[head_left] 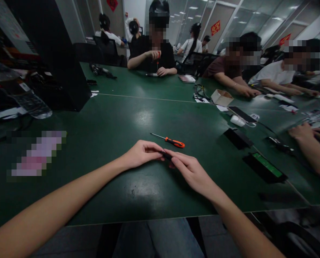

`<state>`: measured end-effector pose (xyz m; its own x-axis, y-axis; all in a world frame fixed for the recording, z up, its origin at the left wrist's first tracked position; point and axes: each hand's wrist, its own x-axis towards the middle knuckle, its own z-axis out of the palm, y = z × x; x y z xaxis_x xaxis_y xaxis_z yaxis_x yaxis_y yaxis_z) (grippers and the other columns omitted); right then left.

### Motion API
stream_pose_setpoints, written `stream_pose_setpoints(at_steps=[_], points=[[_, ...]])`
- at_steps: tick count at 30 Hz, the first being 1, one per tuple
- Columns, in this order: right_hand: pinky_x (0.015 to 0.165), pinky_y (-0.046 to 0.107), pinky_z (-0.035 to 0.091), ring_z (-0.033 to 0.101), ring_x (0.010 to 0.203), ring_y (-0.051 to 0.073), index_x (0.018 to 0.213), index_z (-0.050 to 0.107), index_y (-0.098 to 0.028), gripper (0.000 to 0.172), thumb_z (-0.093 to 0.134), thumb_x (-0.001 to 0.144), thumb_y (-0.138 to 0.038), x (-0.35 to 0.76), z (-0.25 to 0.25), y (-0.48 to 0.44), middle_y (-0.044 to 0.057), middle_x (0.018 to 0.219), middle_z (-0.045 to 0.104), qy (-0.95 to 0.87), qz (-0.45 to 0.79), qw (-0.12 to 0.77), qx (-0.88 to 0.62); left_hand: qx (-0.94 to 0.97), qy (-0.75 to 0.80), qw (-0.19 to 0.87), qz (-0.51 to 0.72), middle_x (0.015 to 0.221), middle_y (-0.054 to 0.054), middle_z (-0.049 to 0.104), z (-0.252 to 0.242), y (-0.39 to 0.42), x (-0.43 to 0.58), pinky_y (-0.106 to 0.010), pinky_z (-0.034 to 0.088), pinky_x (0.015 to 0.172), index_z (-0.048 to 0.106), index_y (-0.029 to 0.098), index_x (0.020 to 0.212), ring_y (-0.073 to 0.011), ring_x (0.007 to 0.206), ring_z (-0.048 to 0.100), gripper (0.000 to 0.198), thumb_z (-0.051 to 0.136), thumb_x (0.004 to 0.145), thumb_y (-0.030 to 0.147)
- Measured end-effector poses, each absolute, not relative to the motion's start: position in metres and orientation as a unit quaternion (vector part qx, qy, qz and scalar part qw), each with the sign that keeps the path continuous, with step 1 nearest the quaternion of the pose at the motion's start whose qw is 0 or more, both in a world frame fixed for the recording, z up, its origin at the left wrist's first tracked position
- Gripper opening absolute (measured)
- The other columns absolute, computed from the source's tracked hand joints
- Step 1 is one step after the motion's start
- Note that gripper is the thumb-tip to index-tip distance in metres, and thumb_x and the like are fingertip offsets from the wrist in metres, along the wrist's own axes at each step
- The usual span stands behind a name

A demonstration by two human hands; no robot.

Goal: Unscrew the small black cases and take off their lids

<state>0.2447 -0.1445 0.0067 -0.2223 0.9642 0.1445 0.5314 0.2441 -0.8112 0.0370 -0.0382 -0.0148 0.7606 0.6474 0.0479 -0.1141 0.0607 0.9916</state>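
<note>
My left hand (141, 153) and my right hand (190, 171) meet over the green table (117, 125), both pinched on a small black object (166, 155) held between their fingertips. Most of that object is hidden by my fingers, and I cannot make out what it is. Just beyond my hands lies a small screwdriver (170, 141) with an orange handle and a thin shaft pointing left; neither hand touches it.
To the right lie a black flat part (238, 138), a green circuit board in a black case (266, 167), a phone (242, 114) and a cardboard box (221, 97). A neighbour's hands (310, 133) rest at the right edge. Several people sit across the table. A dark cabinet (55, 53) stands at left.
</note>
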Motion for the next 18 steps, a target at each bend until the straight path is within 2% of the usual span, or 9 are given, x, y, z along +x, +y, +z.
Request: stream_pose_setpoints(at_steps=[3,5,7,9,11,18], points=[[0.098,0.037,0.055,0.069,0.112,0.022,0.13,0.07,-0.027,0.038,0.049,0.102,-0.043,0.301,0.005,-0.171,0.006,0.129,0.072,-0.704,0.212,0.345,-0.584,0.643,0.228,0.675,0.28,0.112,-0.012,0.075,-0.017,-0.036,0.036,-0.035,0.057,0.094,0.068,0.012,0.12,-0.0187,0.095,0.075,0.04,0.077,0.082,0.019],[0.097,0.039,0.055,0.07,0.111,0.024,0.125,0.072,-0.027,0.037,0.054,0.099,-0.045,0.359,0.006,-0.195,0.007,0.124,0.074,-0.665,0.073,0.36,-0.65,0.651,0.233,0.667,0.277,0.114,-0.012,0.074,-0.018,-0.034,0.036,-0.037,0.056,0.095,0.066,0.012,0.122,-0.0181,0.095,0.075,0.039,0.074,0.084,0.019],[0.092,0.043,0.056,0.069,0.113,0.031,0.125,0.073,-0.022,0.046,0.055,0.096,-0.053,0.42,0.009,-0.217,0.012,0.125,0.073,-0.621,-0.098,0.315,-0.711,0.664,0.234,0.66,0.263,0.11,-0.012,0.075,-0.017,-0.033,0.035,-0.038,0.055,0.097,0.068,0.011,0.117,-0.018,0.095,0.074,0.032,0.071,0.086,0.019],[0.086,0.047,0.056,0.071,0.107,0.035,0.122,0.074,-0.017,0.058,0.047,0.096,-0.061,0.47,0.011,-0.234,0.017,0.121,0.073,-0.585,-0.221,0.242,-0.742,0.678,0.235,0.65,0.252,0.107,-0.011,0.075,-0.016,-0.033,0.035,-0.039,0.055,0.098,0.069,0.011,0.112,-0.0179,0.094,0.074,0.026,0.07,0.088,0.02],[0.082,0.048,0.057,0.073,0.103,0.037,0.119,0.075,-0.015,0.065,0.042,0.096,-0.065,0.503,0.008,-0.243,0.019,0.115,0.075,-0.562,-0.265,0.219,-0.752,0.687,0.235,0.643,0.244,0.105,-0.01,0.076,-0.014,-0.034,0.035,-0.039,0.055,0.097,0.07,0.012,0.109,-0.0177,0.094,0.073,0.023,0.069,0.089,0.021],[0.076,0.043,0.059,0.075,0.097,0.033,0.113,0.077,-0.016,0.062,0.042,0.096,-0.064,0.515,-0.022,-0.238,0.014,0.112,0.077,-0.591,-0.252,0.198,-0.74,0.695,0.234,0.636,0.239,0.103,-0.009,0.076,-0.01,-0.035,0.035,-0.036,0.056,0.094,0.071,0.012,0.107,-0.0171,0.092,0.073,0.02,0.066,0.091,0.023]])
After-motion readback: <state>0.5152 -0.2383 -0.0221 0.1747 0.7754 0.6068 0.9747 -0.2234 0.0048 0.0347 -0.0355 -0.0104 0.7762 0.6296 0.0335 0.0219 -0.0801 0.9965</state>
